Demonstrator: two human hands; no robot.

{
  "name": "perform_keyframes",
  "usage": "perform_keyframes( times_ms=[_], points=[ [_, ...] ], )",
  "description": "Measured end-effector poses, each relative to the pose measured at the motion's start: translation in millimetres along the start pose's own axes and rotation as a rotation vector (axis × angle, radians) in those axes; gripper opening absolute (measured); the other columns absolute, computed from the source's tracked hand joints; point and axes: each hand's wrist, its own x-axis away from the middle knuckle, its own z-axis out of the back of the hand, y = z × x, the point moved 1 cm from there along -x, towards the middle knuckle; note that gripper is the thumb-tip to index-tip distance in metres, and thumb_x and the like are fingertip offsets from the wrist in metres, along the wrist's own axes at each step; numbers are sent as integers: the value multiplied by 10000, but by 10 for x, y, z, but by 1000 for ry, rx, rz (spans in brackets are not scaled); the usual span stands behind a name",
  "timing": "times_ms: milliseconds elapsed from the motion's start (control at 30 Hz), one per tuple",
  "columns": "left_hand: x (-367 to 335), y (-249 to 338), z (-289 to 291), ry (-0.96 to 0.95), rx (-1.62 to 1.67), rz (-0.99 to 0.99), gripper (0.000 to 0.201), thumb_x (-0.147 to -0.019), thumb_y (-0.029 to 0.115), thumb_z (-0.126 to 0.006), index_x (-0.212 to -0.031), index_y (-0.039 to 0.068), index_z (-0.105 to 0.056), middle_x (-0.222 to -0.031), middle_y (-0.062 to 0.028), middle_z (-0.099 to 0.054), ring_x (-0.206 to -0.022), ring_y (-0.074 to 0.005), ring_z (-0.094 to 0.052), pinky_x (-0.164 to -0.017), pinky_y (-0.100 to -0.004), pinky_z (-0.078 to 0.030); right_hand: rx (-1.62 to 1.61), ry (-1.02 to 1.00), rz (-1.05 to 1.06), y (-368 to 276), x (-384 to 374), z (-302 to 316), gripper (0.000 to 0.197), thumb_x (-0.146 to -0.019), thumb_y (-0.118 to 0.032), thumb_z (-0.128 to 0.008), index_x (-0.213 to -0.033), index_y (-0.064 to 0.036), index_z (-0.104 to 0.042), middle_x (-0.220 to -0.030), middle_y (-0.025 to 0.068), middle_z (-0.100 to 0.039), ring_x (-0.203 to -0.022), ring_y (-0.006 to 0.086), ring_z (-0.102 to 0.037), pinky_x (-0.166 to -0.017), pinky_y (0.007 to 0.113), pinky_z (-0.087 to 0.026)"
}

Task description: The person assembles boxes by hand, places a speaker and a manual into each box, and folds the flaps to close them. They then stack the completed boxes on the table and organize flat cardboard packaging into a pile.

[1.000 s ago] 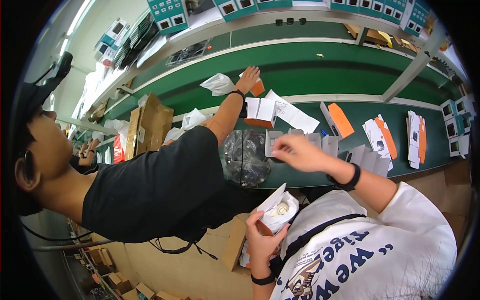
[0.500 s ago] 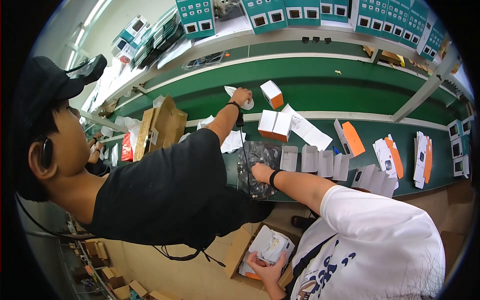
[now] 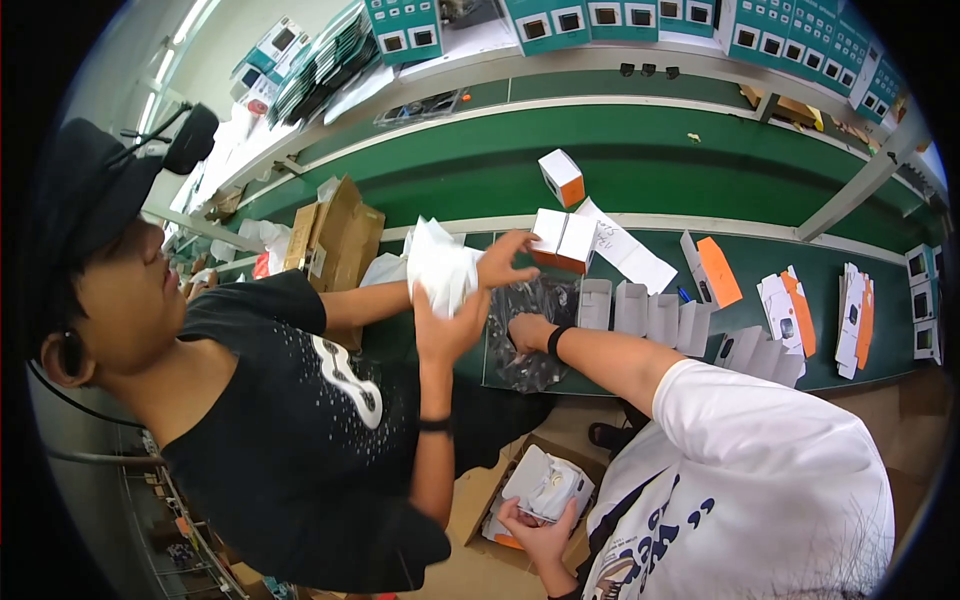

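Note:
My left hand (image 3: pixel 543 532) is closed round an open white box (image 3: pixel 548 483), with a white-wrapped item lying inside it. The box is held over a brown carton (image 3: pixel 480 505) below the table edge. My right hand (image 3: pixel 530 333) reaches down into a dark plastic bag (image 3: pixel 535 375) on the green table. Its fingers are curled, and the fingertips are hidden against the bag, so what they pinch cannot be seen. Beside that hand stands a row of open grey-white box trays (image 3: pixel 630 308). Past the bag sits a closed white and orange box (image 3: pixel 563 238).
On my left a co-worker in black holds a white pouch (image 3: pixel 442 270) with both hands near the bag. Another white and orange box (image 3: pixel 562 177) stands farther back. Flat box sleeves (image 3: pixel 783 315) lie at right. A brown carton (image 3: pixel 345 235) stands at left. Teal boxes (image 3: pixel 790 45) line the shelf.
The co-worker has turned toward me and brought the white pouch from the back of the table, now in both hands. My hands keep nearly the same places; the view has shifted slightly.

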Motion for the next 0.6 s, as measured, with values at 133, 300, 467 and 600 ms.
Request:
perform_keyframes(
  times_ms=[133,300,467,600],
  points=[
    [101,-31,24,47,-83,44,942,-566,160,-994,-1287,115,-389,-1197,-128,-507,-1039,-229,-547,-846,-340,-459,128,-89,151,-295,-133,-256,637,-735,-516,-879,-1119,-22,-762,-1244,217,-703,-1200,324,-670,-984,494,-541],
    [22,58,-8,10,-101,67,942,-569,169,-995,-1288,103,-390,-1201,-139,-506,-1075,-234,-532,-860,-342,-457,89,-11,124,-277,-147,-316,457,-756,-324,-859,-1091,-25,-774,-1169,205,-735,-1106,347,-713,-896,488,-579],
    [-106,176,-99,-44,65,-62,961,-579,149,-994,-1313,87,-377,-1241,-146,-492,-1126,-244,-523,-916,-365,-477,-232,371,-78,-87,-69,-123,329,-795,-109,-727,-1075,62,-695,-1086,248,-735,-1035,379,-727,-844,503,-590],
    [-88,215,-10,-79,38,-34,984,-609,120,-979,-1363,86,-347,-1306,-166,-461,-1165,-259,-533,-967,-391,-489,-516,825,66,-402,247,73,223,-889,-127,-601,-1022,52,-594,-972,303,-677,-909,469,-677,-810,549,-543]
  ],
)
